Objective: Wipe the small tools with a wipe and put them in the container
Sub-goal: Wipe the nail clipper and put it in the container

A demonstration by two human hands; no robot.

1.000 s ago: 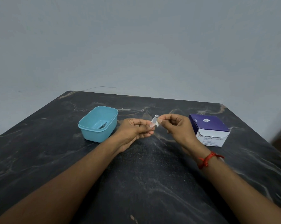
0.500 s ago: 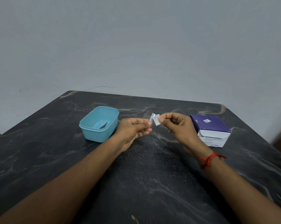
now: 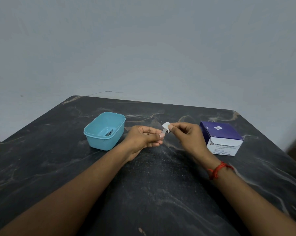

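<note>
Now the blue container point(image 3: 101, 143) sits left, one dark tool point(image 3: 108, 133) inside. Beside it the left hand point(image 3: 143, 138) pinches a small metal tool point(image 3: 163, 132), and the right hand point(image 3: 186, 135) pinches the wipe point(image 3: 166, 125) round its tip. A hard rub could make the thin tool slip and drop. A purple box point(image 3: 222, 136) sits right. Nothing blocks the way to the container.

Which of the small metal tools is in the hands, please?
The slim tool pinched by the left hand, its top end covered by the white wipe that the right hand pinches; the other tool lies inside the blue container.
</note>
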